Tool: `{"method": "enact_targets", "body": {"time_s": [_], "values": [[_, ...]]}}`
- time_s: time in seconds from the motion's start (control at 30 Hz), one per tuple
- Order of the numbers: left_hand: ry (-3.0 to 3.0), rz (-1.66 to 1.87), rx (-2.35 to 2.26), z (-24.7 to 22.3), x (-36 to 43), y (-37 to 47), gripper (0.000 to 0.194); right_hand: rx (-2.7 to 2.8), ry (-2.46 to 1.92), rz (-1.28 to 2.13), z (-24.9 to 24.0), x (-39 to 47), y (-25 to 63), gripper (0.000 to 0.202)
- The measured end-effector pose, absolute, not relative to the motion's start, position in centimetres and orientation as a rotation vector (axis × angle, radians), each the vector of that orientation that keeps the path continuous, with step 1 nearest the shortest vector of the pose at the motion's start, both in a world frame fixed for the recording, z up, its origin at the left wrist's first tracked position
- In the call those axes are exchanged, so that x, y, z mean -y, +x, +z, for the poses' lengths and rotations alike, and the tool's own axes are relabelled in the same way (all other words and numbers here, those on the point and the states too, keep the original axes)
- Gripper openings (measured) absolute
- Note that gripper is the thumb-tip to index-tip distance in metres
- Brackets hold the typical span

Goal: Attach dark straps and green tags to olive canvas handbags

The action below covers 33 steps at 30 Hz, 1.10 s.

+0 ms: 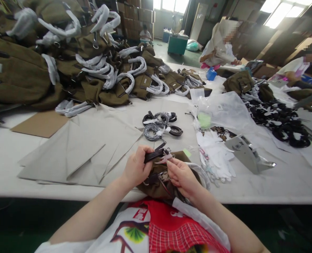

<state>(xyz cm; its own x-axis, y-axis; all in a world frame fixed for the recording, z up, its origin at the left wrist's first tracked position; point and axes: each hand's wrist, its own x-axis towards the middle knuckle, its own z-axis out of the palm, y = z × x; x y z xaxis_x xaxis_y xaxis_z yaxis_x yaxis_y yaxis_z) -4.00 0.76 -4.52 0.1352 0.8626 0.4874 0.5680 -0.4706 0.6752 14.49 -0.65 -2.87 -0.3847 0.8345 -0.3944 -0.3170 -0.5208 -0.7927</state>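
Dark strap (154, 155) lies across the top of a crumpled olive bag (154, 189) at the table's near edge, straight ahead of the person's chest. The strap's long axis runs almost sideways, from between eight and nine o'clock to between two and three, its metal-fitted end pointing toward the right hand (181, 176); a thin dark tab (160, 146) beside it angles toward one o'clock. The left hand (137, 167) is closed around the strap's eight-o'clock end. The right hand pinches a pale pink strip (164, 159) between thumb and fingers at the other end. An open zipper (164, 185) on the bag slants from eleven toward five o'clock; the bag's own long axis cannot be told, since hands and folds cover much of it.

From the bag, coiled straps (160, 127) lie near at twelve o'clock, gray sheets (74, 149) spread at nine to ten, and a heap of olive bags (16, 70) with white-wrapped handles rises at ten to eleven. White gloves (216, 156) sit between two and three, with a gray metal stand (241, 153) just beyond them. A black strap pile (282, 121) lies farther off at two.
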Motion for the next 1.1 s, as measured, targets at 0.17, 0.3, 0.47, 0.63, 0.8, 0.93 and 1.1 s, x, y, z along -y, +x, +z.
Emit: {"method": "enact_targets", "body": {"time_s": [0.17,0.3,0.47,0.63,0.8,0.93,1.1], "values": [[2.105,1.093,-1.277,-3.3,0.5,-4.5,0.025,0.863,-1.067,1.972,-3.2,1.1,14.2,0.039],[1.967,0.927,-1.126,-1.7,1.4,-5.3,0.046,1.033,-1.068,1.915,-3.6,1.4,14.2,0.040],[1.659,0.831,-1.166,-0.9,1.1,-5.1,0.045,1.609,-1.086,1.651,-3.3,1.6,14.4,0.033],[1.794,0.720,-1.360,0.2,1.4,-4.2,0.035,1.898,-1.044,1.460,-2.5,1.9,14.6,0.034],[1.876,0.819,-1.186,0.3,1.7,-5.1,0.034,1.514,-1.018,1.761,-3.5,2.1,15.1,0.032],[1.923,0.858,-1.076,-0.2,1.9,-6.1,0.034,1.356,-0.954,1.869,-4.3,2.2,15.3,0.030],[2.005,0.806,-1.132,0.6,2.6,-5.9,0.032,1.659,-0.952,1.717,-3.5,2.0,15.1,0.031]]}}
